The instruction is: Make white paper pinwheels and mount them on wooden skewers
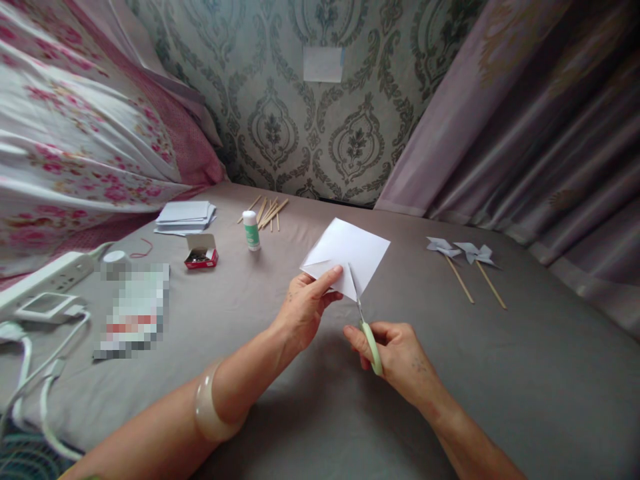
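A square white sheet of paper (357,247) is pinched at its near left edge by my left hand (307,303), thumb on top. A slit runs into the sheet near my thumb. My right hand (393,353) grips the pale green handles of a pair of scissors (371,347). The scissor blades lie at the paper's near corner and point into the sheet. Two white paper pinwheels on wooden sticks, one pinwheel (443,248) and another pinwheel (477,255), lie to the right of my hands.
A glue stick (251,232) stands beyond my left hand, with several wooden sticks (273,213) behind it. Further left are a small red box (201,253) of metal pieces, a paper stack (184,217), a blurred packet (135,307) and a white power strip (55,280) with cables.
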Demonstrator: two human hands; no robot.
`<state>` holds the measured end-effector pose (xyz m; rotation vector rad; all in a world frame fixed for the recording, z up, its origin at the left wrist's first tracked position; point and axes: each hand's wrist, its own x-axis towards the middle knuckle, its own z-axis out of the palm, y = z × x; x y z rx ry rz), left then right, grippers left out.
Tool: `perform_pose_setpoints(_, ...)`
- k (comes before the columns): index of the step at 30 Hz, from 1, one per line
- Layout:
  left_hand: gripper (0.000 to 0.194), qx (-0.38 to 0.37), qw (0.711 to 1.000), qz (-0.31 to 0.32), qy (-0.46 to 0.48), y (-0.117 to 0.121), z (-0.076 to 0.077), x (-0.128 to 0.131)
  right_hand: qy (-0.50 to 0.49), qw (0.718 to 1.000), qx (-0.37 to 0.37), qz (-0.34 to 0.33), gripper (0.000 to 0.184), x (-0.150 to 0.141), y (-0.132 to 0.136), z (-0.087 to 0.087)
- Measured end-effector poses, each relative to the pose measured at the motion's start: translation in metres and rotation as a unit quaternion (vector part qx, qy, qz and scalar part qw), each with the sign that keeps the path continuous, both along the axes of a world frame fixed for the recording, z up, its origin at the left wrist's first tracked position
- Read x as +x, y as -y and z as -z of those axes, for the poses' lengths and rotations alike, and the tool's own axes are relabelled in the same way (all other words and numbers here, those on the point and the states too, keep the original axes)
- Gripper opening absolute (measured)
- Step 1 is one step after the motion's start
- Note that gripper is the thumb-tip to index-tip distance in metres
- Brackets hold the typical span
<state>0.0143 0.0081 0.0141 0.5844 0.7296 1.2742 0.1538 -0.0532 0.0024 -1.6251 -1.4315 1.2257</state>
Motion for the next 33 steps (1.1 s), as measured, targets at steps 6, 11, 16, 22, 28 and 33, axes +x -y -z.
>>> perform_pose_setpoints(6,0.025,0.006,1.000,-0.008,-0.003,-0.002,-0.001,-0.001,-0.008,0.999,-0.012,-0.042,0.046,-0.002,0.001,0.001)
perform_pose_setpoints(11,0.027,0.009,0.998,-0.064,-0.005,-0.012,0.001,-0.007,-0.036,0.998,0.014,-0.044,0.041,0.001,-0.001,0.001)
perform_pose_setpoints(16,0.030,0.026,0.998,-0.039,-0.050,-0.014,0.002,-0.009,-0.155,0.975,0.087,0.135,0.047,0.011,-0.010,-0.004)
perform_pose_setpoints(22,0.030,0.006,0.985,0.127,-0.121,-0.006,0.002,-0.007,-0.231,0.944,0.123,0.201,0.041,0.028,-0.016,-0.009)
perform_pose_setpoints(28,0.030,-0.022,0.991,0.088,-0.096,-0.011,0.007,-0.006,-0.218,0.956,0.106,0.166,0.035,0.026,-0.016,-0.002)
perform_pose_setpoints(33,0.031,0.002,0.994,0.071,-0.086,-0.011,0.009,-0.006,-0.245,0.936,0.125,0.218,0.034,0.021,-0.017,-0.006)
